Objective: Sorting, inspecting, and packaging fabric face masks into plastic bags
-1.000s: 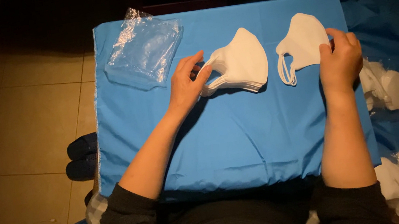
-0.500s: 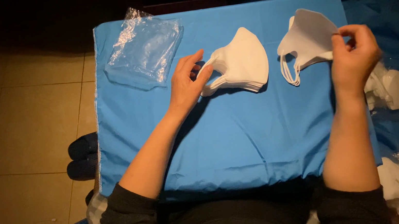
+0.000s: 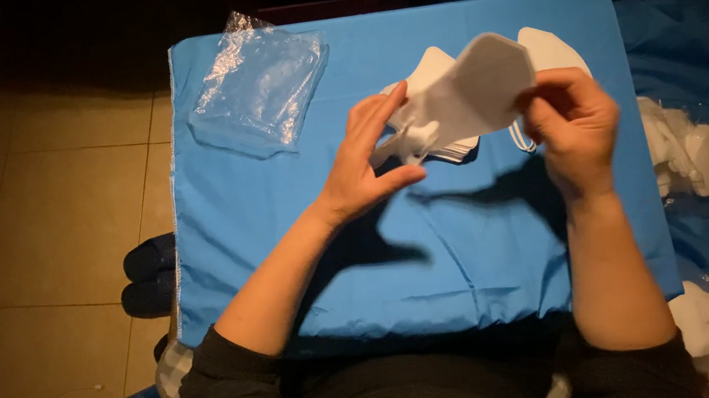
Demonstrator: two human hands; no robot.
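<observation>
In the head view, both forearms reach forward over the blue tabletop (image 3: 308,261). The right hand (image 3: 574,117) and left hand (image 3: 362,156) together hold one white mask (image 3: 478,89) in a pinching grip, lifted above the stack of masks (image 3: 430,77). The mask is smooth, soft, angular. A crinkled clear plastic bag (image 3: 260,83) lies far left.
</observation>
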